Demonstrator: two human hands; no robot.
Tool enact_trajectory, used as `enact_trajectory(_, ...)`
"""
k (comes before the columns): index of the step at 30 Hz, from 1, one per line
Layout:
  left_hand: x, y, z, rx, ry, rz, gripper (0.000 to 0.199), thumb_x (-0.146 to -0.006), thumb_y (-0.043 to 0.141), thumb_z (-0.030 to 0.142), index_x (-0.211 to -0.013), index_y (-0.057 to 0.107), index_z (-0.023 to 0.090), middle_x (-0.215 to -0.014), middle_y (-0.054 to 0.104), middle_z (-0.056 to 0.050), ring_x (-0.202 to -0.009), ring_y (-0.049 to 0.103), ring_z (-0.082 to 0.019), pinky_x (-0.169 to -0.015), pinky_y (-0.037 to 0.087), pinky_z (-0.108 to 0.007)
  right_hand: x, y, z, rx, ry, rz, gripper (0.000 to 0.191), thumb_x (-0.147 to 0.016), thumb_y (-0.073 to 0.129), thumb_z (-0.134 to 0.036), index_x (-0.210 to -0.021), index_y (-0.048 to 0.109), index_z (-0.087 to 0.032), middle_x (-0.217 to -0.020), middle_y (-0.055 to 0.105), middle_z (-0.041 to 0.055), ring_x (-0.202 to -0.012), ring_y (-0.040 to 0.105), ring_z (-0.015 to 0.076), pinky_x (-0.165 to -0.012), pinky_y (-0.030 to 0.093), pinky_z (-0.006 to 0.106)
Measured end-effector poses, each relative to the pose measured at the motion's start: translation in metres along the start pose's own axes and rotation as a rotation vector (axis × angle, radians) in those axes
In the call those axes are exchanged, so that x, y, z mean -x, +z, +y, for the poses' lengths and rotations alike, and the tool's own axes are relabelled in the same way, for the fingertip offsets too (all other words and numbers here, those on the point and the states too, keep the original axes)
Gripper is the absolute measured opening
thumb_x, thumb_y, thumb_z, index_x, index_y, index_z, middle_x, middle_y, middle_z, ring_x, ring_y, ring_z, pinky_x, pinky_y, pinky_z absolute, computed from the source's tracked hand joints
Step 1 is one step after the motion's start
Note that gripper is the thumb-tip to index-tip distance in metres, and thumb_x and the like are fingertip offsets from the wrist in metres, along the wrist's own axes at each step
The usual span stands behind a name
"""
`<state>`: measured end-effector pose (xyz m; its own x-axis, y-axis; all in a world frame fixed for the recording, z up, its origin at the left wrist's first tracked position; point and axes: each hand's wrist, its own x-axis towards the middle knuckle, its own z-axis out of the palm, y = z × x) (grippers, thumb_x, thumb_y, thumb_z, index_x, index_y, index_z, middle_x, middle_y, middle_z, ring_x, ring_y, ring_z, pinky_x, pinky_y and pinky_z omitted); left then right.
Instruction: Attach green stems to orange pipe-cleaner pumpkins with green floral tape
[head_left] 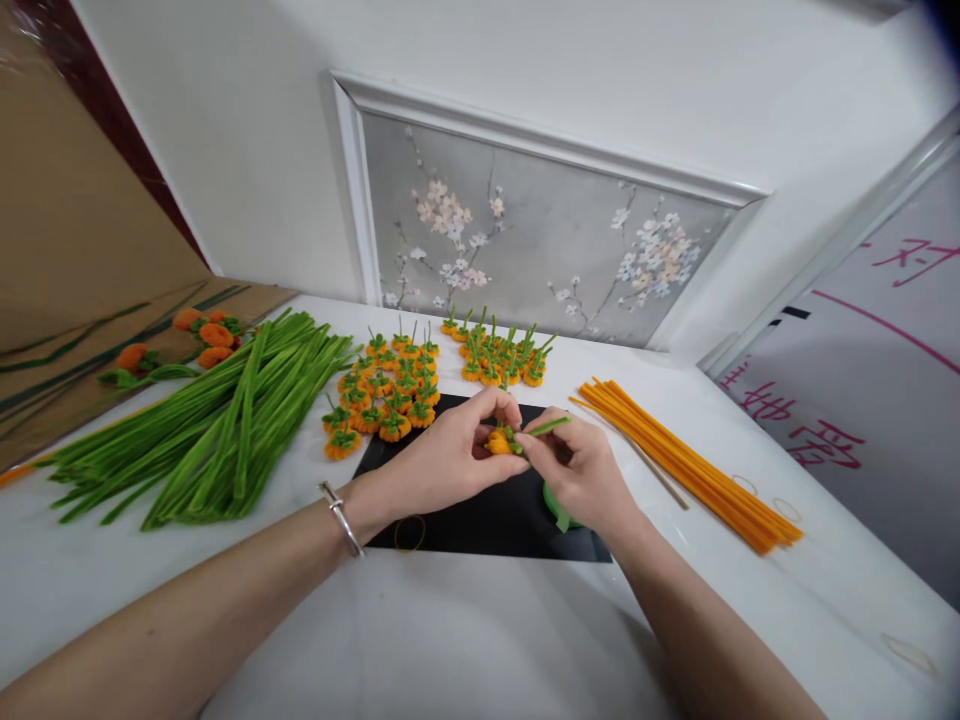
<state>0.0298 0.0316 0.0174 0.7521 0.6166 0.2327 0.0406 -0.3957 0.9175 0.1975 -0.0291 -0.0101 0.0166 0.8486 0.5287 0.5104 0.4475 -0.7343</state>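
Observation:
Between my fingers, above a black mat (465,530), is a small orange pipe-cleaner pumpkin (499,441) with green at its top. My left hand (457,445) is closed around the orange body, thumb below and fingers above. With thumb and forefinger, my right hand (574,465) pinches the green pipe cleaner (551,426) that sticks out from the pumpkin's top to the right. Under my right hand a round green object (559,505), like a roll of tape, is partly hidden. Behind my hands stand several like pumpkins (394,385) with green stems, and a second group (499,350) by the wall.
A large pile of green pipe cleaners (232,430) lies on the left. Orange pipe cleaners (690,465) and a thin stick (660,475) lie on the right. Finished-looking orange pieces (215,335) rest on cardboard (97,240). A whiteboard (862,390) stands at right.

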Motion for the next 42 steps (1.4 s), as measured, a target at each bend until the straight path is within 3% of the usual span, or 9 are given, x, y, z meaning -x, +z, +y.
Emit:
enact_trajectory(7,-0.001,-0.007,0.005,0.347,-0.177,-0.177,0.015,-0.088,0.057,0.029,-0.095,0.049,0.019,-0.099,0.053,-0.001,-0.087,0.059,-0.011,-0.081,0.054,-0.031,-0.001,-0.002,0.001,0.082,-0.092,-0.055,0.012,-0.090,0.049,-0.018,-0.081,0.056,-0.020,-0.078,0.060,0.0023,-0.067,0.059,0.0140,-0.062,0.046,0.027)
enact_trajectory(12,-0.002,0.000,-0.004,0.286,-0.150,-0.078,0.024,-0.077,0.070,0.025,-0.088,0.050,0.017,-0.083,0.057,0.003,-0.072,0.061,-0.009,-0.068,0.055,-0.025,0.001,0.004,0.003,0.323,-0.204,0.016,0.013,-0.091,0.048,-0.018,-0.081,0.056,-0.020,-0.079,0.061,0.0045,-0.071,0.058,0.0164,-0.063,0.045,0.028)
enact_trajectory(16,-0.004,0.000,-0.005,0.329,-0.216,-0.074,0.020,-0.075,0.071,0.018,-0.081,0.052,0.015,-0.074,0.062,0.003,-0.071,0.066,-0.010,-0.069,0.053,-0.023,0.001,0.007,0.002,0.364,-0.170,0.051,0.011,-0.090,0.051,-0.023,-0.081,0.056,-0.020,-0.079,0.062,0.0047,-0.069,0.058,0.0157,-0.060,0.043,0.027)
enact_trajectory(22,-0.003,-0.006,0.000,0.357,-0.280,-0.124,0.015,-0.077,0.066,0.018,-0.085,0.053,0.016,-0.084,0.066,-0.001,-0.079,0.071,-0.015,-0.070,0.055,-0.023,-0.002,0.004,-0.004,0.197,0.106,0.053,0.014,-0.081,0.062,-0.029,-0.075,0.053,-0.020,-0.059,0.050,-0.0045,-0.050,0.045,0.0104,-0.048,0.037,0.023)
enact_trajectory(28,-0.003,0.000,-0.004,0.264,-0.230,-0.110,0.024,-0.076,0.071,0.027,-0.084,0.051,0.015,-0.078,0.067,-0.002,-0.074,0.071,-0.017,-0.063,0.056,-0.024,-0.001,0.007,-0.004,0.173,0.124,0.047,0.013,-0.079,0.061,-0.024,-0.073,0.050,-0.020,-0.063,0.052,-0.0037,-0.050,0.042,0.0090,-0.047,0.035,0.023)
enact_trajectory(32,-0.003,0.000,-0.005,0.297,-0.274,-0.121,0.025,-0.078,0.071,0.031,-0.081,0.052,0.015,-0.068,0.067,-0.001,-0.062,0.070,-0.013,-0.057,0.055,-0.020,-0.003,0.003,-0.003,-0.166,0.234,-0.072,0.020,-0.079,0.065,-0.034,-0.081,0.050,-0.020,-0.061,0.050,-0.0055,-0.052,0.046,0.0097,-0.048,0.038,0.022)
enact_trajectory(36,-0.002,-0.006,-0.004,0.499,-0.320,-0.188,0.024,-0.078,0.073,0.030,-0.079,0.055,0.014,-0.070,0.065,0.001,-0.063,0.070,-0.011,-0.057,0.055,-0.016,-0.005,-0.009,-0.006,-0.431,0.295,-0.219,0.029,-0.079,0.064,-0.045,-0.088,0.053,-0.019,-0.068,0.052,-0.0043,-0.051,0.045,0.0074,-0.046,0.038,0.020)
enact_trajectory(39,-0.002,-0.010,-0.005,0.613,-0.343,-0.147,0.025,-0.076,0.074,0.028,-0.078,0.053,0.015,-0.074,0.063,0.002,-0.068,0.071,-0.012,-0.062,0.056,-0.017,-0.007,-0.015,-0.009,-0.415,0.271,-0.234,0.030,-0.080,0.063,-0.046,-0.090,0.055,-0.019,-0.069,0.053,-0.0036,-0.051,0.043,0.0069,-0.045,0.037,0.020)
enact_trajectory(42,-0.002,-0.012,-0.006,0.602,-0.358,-0.137,0.025,-0.076,0.075,0.028,-0.079,0.054,0.015,-0.075,0.063,0.002,-0.073,0.071,-0.014,-0.066,0.057,-0.020,-0.007,-0.016,-0.007,-0.323,0.223,-0.227,0.025,-0.079,0.065,-0.042,-0.088,0.058,-0.019,-0.072,0.059,-0.0015,-0.059,0.052,0.0096,-0.054,0.043,0.022)
